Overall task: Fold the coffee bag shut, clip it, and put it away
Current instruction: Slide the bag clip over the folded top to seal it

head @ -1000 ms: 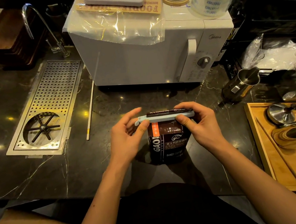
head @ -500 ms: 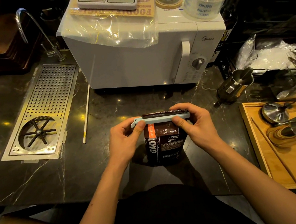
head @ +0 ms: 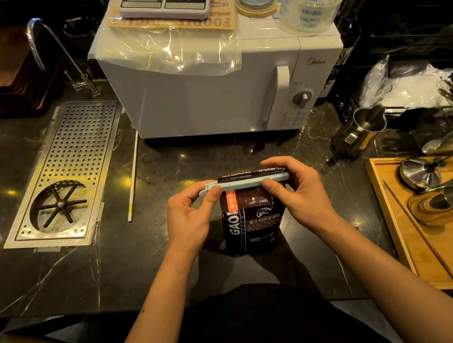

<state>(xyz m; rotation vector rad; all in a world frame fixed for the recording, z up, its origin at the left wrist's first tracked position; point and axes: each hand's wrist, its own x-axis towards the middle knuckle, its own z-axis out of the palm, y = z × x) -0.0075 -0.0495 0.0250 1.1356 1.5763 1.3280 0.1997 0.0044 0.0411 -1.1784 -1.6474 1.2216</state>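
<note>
A dark brown coffee bag [head: 252,226] with an orange label stands upright on the black marble counter [head: 131,250], near its front edge. A long pale blue clip [head: 243,183] lies across the bag's folded top, whose edge sticks out just above it. My left hand [head: 193,216] pinches the clip's left end between thumb and fingers. My right hand [head: 295,190] pinches the right end the same way. Both hands hide the bag's upper corners.
Behind the bag stands a white microwave [head: 221,84] bearing a scale, a lid and a tape roll. A steel drip tray [head: 64,178] and a thin stick [head: 132,179] lie to the left. On the right are a metal pitcher [head: 360,130] and a wooden tray [head: 448,249] with steel tools.
My left fingers have closed down onto the clip's left end. Bag, clip and right hand stay in place; the camera has shifted slightly.
</note>
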